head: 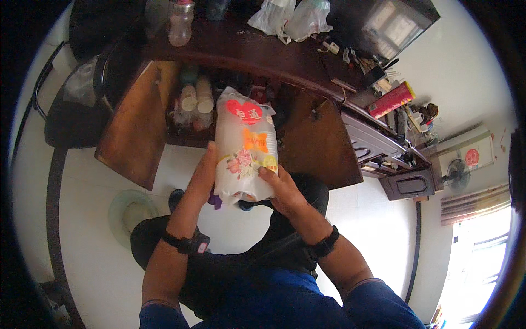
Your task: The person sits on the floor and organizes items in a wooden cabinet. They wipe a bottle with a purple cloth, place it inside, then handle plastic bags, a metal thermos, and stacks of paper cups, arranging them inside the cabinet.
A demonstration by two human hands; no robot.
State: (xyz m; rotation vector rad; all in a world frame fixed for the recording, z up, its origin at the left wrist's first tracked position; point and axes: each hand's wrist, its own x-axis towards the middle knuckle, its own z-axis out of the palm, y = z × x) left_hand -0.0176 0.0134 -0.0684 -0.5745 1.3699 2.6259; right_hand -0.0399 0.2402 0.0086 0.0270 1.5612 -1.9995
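Between my two hands is a plastic-wrapped pack of disposable cups [245, 144], its white film printed with a red heart, an orange patch and pink flowers. My left hand [206, 172] grips its left side, with most of the fingers hidden. On the lower right, my right hand [283, 187] holds it with the thumb over the front. Beyond the pack, a dark wood cabinet [185, 139] stands with both doors swung out. Inside it, two stacks of pale cups [196, 100] lie on their sides among clear plastic wrapping.
The left cabinet door [131, 127] and right cabinet door [316, 140] flank my arms. On the top stand a pink-lidded bottle [181, 22], plastic bags [289, 18] and a television [394, 26]. A black chair [78, 107] and a translucent basin [131, 216] are at left.
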